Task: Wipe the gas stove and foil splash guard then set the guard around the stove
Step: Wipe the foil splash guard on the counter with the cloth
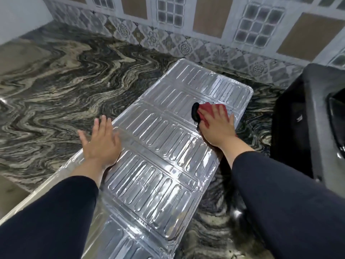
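Note:
The foil splash guard (164, 157) lies flat and unfolded on the marbled countertop, running from the near edge toward the tiled wall. My left hand (100, 143) rests flat with spread fingers on the guard's left edge. My right hand (217, 126) presses a red and black cloth (200, 111) onto the guard's far right panel, where small dark specks show. The black gas stove (306, 116) stands at the right, only partly in view.
The swirled black and beige countertop (65, 81) extends left and back to a patterned tiled wall (186, 30). The counter's front edge (37, 199) runs along the lower left.

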### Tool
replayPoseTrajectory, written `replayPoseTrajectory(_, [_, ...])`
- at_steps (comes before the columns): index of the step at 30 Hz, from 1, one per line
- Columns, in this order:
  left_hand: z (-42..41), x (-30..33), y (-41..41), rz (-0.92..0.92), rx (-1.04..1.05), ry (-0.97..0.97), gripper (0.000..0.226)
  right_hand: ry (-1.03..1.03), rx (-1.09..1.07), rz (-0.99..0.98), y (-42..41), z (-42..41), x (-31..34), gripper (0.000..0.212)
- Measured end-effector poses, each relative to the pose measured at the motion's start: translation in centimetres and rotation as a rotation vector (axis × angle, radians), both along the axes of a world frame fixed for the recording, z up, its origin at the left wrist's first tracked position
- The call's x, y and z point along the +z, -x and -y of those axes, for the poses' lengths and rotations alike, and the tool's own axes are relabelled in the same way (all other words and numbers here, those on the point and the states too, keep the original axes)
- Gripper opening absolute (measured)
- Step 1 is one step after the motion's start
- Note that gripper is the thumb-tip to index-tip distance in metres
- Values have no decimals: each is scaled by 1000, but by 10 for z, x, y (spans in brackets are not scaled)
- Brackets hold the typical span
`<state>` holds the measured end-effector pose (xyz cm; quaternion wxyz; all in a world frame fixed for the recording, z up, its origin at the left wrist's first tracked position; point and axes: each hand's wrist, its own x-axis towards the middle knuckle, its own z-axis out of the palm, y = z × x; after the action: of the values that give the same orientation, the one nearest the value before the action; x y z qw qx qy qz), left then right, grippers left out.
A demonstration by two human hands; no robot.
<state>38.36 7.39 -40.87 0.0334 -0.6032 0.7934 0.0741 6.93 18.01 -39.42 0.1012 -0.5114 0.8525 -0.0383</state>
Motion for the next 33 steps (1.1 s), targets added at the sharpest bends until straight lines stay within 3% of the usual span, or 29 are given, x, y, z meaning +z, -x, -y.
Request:
replayPoseTrajectory(4, [10, 19, 23, -11, 55, -25, 64, 19, -45, -45, -9, 6, -3, 55])
replayPoseTrajectory(7, [28, 35, 75, -98, -57, -4, 61, 58, -53, -54, -18, 2, -5, 54])
replayPoseTrajectory(15, [64, 38, 149, 11, -108, -296, 79, 68, -169, -33, 21, 25, -8, 60])
replayPoseTrajectory(21, [63, 37, 151, -73, -113, -247, 80, -19, -383, -57, 114, 72, -4, 65])
replayPoseTrajectory(25, [63, 36, 150, -84, -105, -223, 76, 24, -472, -37, 112, 110, -2, 62])
replayPoseTrajectory(28, [63, 36, 151, -78, -100, -227, 81, 52, -345, -19, 65, 129, -4, 60])
replayPoseTrajectory(33, [66, 35, 147, -86, -98, -219, 85, 130, 48, 33, -19, 152, -10, 52])
